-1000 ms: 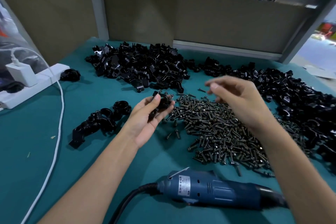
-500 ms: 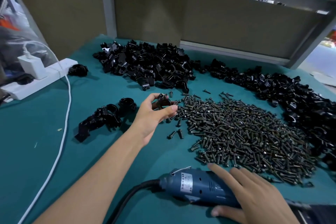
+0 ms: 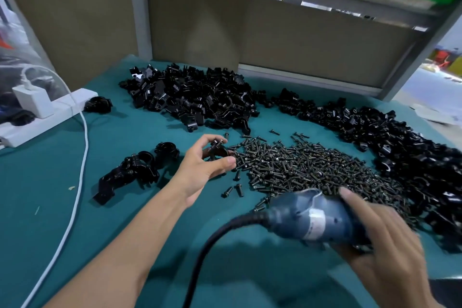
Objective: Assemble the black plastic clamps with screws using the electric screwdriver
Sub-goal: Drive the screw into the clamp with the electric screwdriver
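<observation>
One black plastic clamp [image 3: 218, 152] sits pinched between the thumb and curled fingers of the left hand [image 3: 203, 170], just at the near-left edge of the screw pile [image 3: 312, 170], with a screw standing up out of the clamp's top. The right hand [image 3: 390, 245] grips the blue body of the electric screwdriver [image 3: 312, 220], fingers wrapped over it; the tool is blurred and its tip is hidden behind the hand. Its thick black cord [image 3: 207, 245] trails from the rear end toward the near edge. A few loose screws [image 3: 236, 189] lie apart from the heap, between the two hands. Left of the held clamp, a small cluster of joined clamps [image 3: 135, 172] rests on the teal table [image 3: 37, 232]. Farther back, a big heap of clamp parts [image 3: 195, 97] lies by the wall, and another heap [image 3: 400, 145] runs along the right side. At the far left a white power strip [image 3: 62, 112] carries a white charger [image 3: 33, 101], with a white cable [image 3: 75, 195] curving toward the near edge and a lone black clamp [image 3: 98, 105] just beside the strip.
</observation>
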### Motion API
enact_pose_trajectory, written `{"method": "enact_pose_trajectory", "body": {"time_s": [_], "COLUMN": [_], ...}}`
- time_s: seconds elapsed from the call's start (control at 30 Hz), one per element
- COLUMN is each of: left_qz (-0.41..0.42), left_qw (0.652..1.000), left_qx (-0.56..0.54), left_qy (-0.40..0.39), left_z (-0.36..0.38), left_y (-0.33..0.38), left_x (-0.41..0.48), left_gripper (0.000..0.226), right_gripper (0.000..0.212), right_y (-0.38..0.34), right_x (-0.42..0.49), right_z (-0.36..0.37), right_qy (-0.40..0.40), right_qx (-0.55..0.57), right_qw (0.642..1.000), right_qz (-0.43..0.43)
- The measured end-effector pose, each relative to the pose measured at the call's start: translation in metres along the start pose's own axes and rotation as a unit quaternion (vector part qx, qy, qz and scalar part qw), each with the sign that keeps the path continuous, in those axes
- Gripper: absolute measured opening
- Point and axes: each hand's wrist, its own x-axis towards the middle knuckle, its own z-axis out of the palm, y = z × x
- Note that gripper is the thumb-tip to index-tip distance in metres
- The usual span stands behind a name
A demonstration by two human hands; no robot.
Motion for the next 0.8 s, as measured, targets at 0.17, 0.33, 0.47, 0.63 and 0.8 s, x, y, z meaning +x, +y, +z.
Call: {"method": "enact_pose_trajectory", "body": {"time_s": [0.17,0.33,0.47,0.63,0.8], "left_qz": [-0.028,-0.047,-0.050,-0.081,-0.098], "left_qw": [0.998,0.997,0.997,0.993,0.990], "left_qx": [0.044,0.019,0.010,0.019,0.020], "left_qy": [-0.033,-0.053,-0.059,-0.086,-0.100], "left_z": [0.000,-0.006,-0.007,-0.006,-0.011], "left_y": [0.000,0.000,0.003,0.007,0.011], "left_x": [-0.002,0.001,0.001,-0.003,-0.002], "left_gripper": [0.044,0.037,0.043,0.042,0.035], "right_gripper": [0.057,0.046,0.053,0.023,0.021], "right_y": [0.011,0.003,-0.009,-0.010,0.002], "right_x": [0.042,0.087,0.118,0.132,0.132], "right_z": [0.013,0.038,0.043,0.058,0.078], "right_qy": [0.180,0.360,0.433,0.472,0.428], "right_qx": [0.104,0.292,0.392,0.559,0.664], "right_qw": [0.964,0.858,0.758,0.535,0.368], "right_qz": [0.166,0.222,0.289,0.423,0.491]}}
